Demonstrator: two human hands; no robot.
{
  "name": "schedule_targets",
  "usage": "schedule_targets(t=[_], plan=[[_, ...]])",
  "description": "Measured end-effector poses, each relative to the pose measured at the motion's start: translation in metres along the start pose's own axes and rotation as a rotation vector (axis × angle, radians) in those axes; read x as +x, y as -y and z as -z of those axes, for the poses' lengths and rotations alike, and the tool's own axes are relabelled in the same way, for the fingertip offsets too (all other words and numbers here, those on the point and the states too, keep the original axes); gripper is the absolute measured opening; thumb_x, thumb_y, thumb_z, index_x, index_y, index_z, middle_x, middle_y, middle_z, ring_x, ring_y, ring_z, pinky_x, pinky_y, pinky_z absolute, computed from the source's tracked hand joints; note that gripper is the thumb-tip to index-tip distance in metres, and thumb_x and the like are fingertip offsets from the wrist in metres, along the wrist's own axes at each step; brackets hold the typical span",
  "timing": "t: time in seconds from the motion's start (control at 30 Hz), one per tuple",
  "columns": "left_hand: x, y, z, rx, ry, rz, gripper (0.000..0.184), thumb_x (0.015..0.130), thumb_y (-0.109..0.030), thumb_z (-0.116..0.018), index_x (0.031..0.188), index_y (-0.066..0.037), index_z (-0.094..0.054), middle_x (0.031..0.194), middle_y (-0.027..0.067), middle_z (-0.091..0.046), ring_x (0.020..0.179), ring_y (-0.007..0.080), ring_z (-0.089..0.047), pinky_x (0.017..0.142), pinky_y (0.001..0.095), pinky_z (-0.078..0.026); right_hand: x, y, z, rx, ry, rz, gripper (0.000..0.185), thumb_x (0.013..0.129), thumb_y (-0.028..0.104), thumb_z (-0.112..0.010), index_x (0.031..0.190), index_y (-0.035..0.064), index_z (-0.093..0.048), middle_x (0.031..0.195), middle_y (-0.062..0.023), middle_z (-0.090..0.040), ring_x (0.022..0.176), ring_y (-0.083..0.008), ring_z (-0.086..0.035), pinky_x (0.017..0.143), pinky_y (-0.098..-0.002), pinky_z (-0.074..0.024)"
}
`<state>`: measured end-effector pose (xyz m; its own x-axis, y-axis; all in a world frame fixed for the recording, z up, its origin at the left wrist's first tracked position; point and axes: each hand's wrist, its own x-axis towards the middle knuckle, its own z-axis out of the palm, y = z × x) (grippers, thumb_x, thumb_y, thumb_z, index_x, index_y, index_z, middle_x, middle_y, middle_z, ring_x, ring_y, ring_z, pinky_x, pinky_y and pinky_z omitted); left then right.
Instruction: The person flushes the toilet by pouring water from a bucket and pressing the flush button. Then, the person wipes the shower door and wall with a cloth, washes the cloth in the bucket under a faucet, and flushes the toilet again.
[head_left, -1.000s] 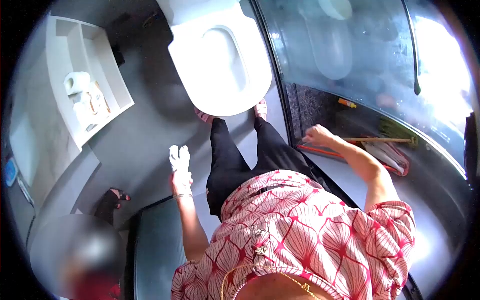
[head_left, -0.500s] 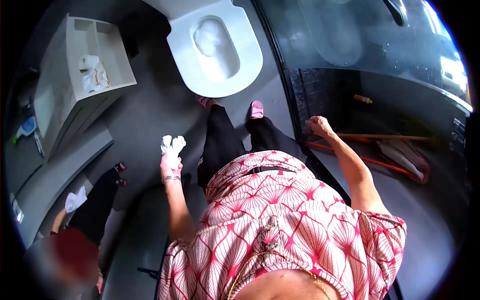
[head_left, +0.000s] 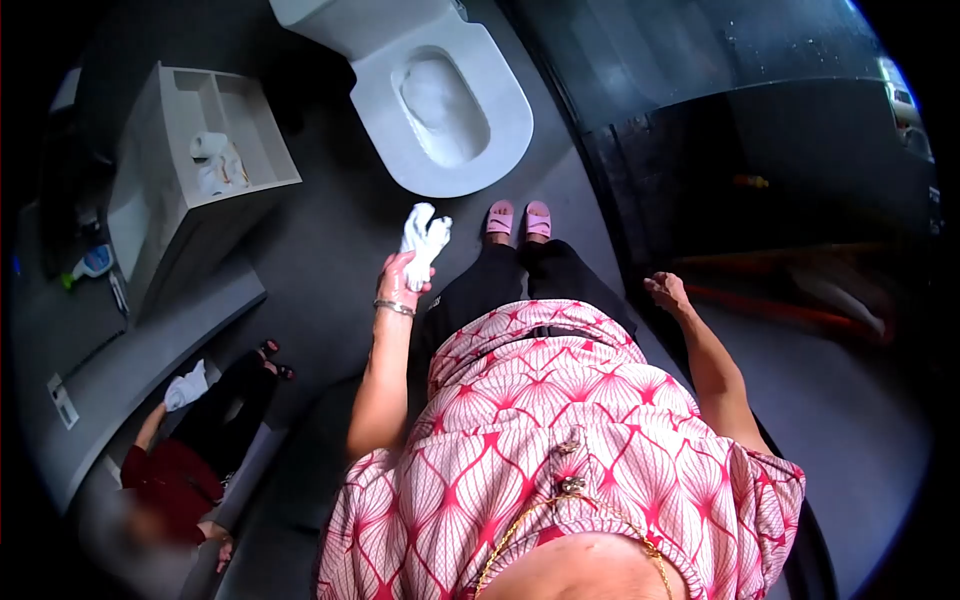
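My left hand (head_left: 405, 278) is closed around a bunched white cloth (head_left: 425, 243), whose upper end sticks out above the fingers. The hand hovers just below and in front of the white toilet (head_left: 510, 130), apart from it. My right hand (head_left: 667, 290) hangs at my right side with its fingers curled and nothing showing in them. It is nearest to the dark shower area and the orange handle (head_left: 735, 300) lying on the floor there. The toilet's seat is down with no lid over it, so the bowl is exposed.
A grey cabinet with an open drawer (head_left: 282, 188) stands left, holding a paper roll (head_left: 208, 145). A spray bottle (head_left: 93, 263) is farther left. Another person (head_left: 180, 480) in dark red holds a white cloth (head_left: 187, 387) at lower left. A glass panel (head_left: 690, 60) stands right.
My left hand has moved right and up with the cloth, closer to the toilet. My right hand is lower and nearer my body. My feet are now side by side.
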<state>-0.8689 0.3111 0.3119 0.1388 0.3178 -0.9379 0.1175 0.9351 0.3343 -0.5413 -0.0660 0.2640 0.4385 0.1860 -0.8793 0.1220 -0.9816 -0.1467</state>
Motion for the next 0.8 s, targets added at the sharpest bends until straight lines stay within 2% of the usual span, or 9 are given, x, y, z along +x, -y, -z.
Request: schedule_targets(t=[0.03, 0.07, 0.2, 0.37, 0.47, 0.57, 0.67, 0.73, 0.8], plan=[[0.001, -0.002, -0.006, 0.032, 0.025, 0.007, 0.025, 0.076, -0.018, -0.053, 0.098, -0.009, -0.046, 0.081, 0.0104, -0.058, 0.059, 0.0243, -0.058, 0.037, 0.0293, -0.039, -0.012, 0.010, -0.003, 0.024, -0.016, -0.009, 0.029, 0.077, 0.028, -0.058, 0.086, 0.0004, -0.060, 0.077, -0.0174, -0.061, 0.076, -0.0284, -0.059, 0.069, -0.0347, -0.0459], [0.005, -0.001, -0.009, 0.055, 0.073, -0.002, 0.024, 0.076, -0.017, -0.052, 0.098, -0.008, -0.046, 0.081, 0.0105, -0.058, 0.059, 0.0245, -0.058, 0.037, 0.0291, -0.038, -0.026, 0.020, 0.000, 0.113, 0.050, -0.139, 0.029, 0.077, 0.027, -0.059, 0.087, 0.0001, -0.060, 0.078, -0.0170, -0.061, 0.076, -0.0273, -0.059, 0.070, -0.0335, -0.0456], [0.011, -0.006, -0.029, 0.129, 0.186, 0.008, 0.025, 0.078, -0.019, -0.051, 0.099, -0.005, -0.049, 0.078, 0.0108, -0.058, 0.055, 0.0224, -0.057, 0.035, 0.0258, -0.039, -0.036, -0.004, -0.020, 0.026, -0.019, -0.102, 0.028, 0.079, 0.026, -0.057, 0.088, -0.0003, -0.060, 0.076, -0.0169, -0.061, 0.075, -0.0264, -0.059, 0.069, -0.0341, -0.0452], [0.025, -0.003, -0.047, 0.072, 0.245, 0.122, 0.024, 0.077, -0.021, -0.054, 0.094, -0.004, -0.052, 0.071, 0.0097, -0.059, 0.050, 0.0209, -0.057, 0.030, 0.0252, -0.038, -0.071, -0.001, -0.030, 0.109, -0.050, -0.209, 0.025, 0.081, 0.025, -0.056, 0.082, -0.0001, -0.059, 0.066, -0.0120, -0.058, 0.057, -0.0197, -0.056, 0.056, -0.0311, -0.0451], [0.027, -0.008, -0.064, 0.074, 0.413, 0.164, 0.031, 0.084, -0.029, -0.043, 0.104, -0.007, -0.049, 0.083, 0.0099, -0.060, 0.053, 0.0210, -0.057, 0.034, 0.0251, -0.036, -0.078, -0.010, -0.043, 0.185, -0.035, -0.267, 0.024, 0.081, 0.024, -0.057, 0.079, 0.0005, -0.059, 0.062, -0.0093, -0.055, 0.052, -0.0164, -0.053, 0.050, -0.0294, -0.0438], [0.023, -0.015, -0.088, -0.055, 0.549, 0.219, 0.031, 0.084, -0.030, -0.042, 0.106, -0.008, -0.048, 0.085, 0.0099, -0.060, 0.055, 0.0216, -0.057, 0.036, 0.0256, -0.037, -0.079, -0.018, -0.051, 0.226, -0.044, -0.299, 0.023, 0.080, 0.023, -0.057, 0.079, 0.0003, -0.058, 0.060, -0.0077, -0.054, 0.050, -0.0157, -0.051, 0.049, -0.0288, -0.0437], [0.021, -0.009, -0.113, -0.145, 0.694, 0.244, 0.034, 0.083, -0.032, -0.045, 0.107, -0.008, -0.048, 0.088, 0.0105, -0.059, 0.064, 0.0233, -0.058, 0.041, 0.0271, -0.040, -0.077, -0.010, -0.044, 0.227, -0.155, -0.186, 0.021, 0.079, 0.021, -0.058, 0.077, -0.0006, -0.057, 0.060, -0.0085, -0.054, 0.051, -0.0162, -0.051, 0.049, -0.0285, -0.0440], [0.010, -0.012, -0.139, -0.145, 0.729, 0.246, 0.034, 0.082, -0.032, -0.048, 0.106, -0.008, -0.048, 0.087, 0.0109, -0.059, 0.063, 0.0243, -0.058, 0.041, 0.0282, -0.041, -0.058, 0.011, -0.030, 0.129, -0.345, 0.103, 0.024, 0.081, 0.024, -0.052, 0.078, 0.0008, -0.058, 0.061, -0.0119, -0.055, 0.053, -0.0169, -0.053, 0.053, -0.0292, -0.0437], [0.003, -0.001, -0.156, -0.118, 0.775, 0.196, 0.033, 0.080, -0.031, -0.051, 0.103, -0.008, -0.050, 0.086, 0.0098, -0.060, 0.062, 0.0256, -0.060, 0.040, 0.0288, -0.042, -0.040, 0.048, -0.012, 0.267, -0.345, 0.226, 0.026, 0.081, 0.027, -0.051, 0.083, 0.0014, -0.059, 0.060, -0.0102, -0.053, 0.054, -0.0163, -0.052, 0.052, -0.0280, -0.0423]])
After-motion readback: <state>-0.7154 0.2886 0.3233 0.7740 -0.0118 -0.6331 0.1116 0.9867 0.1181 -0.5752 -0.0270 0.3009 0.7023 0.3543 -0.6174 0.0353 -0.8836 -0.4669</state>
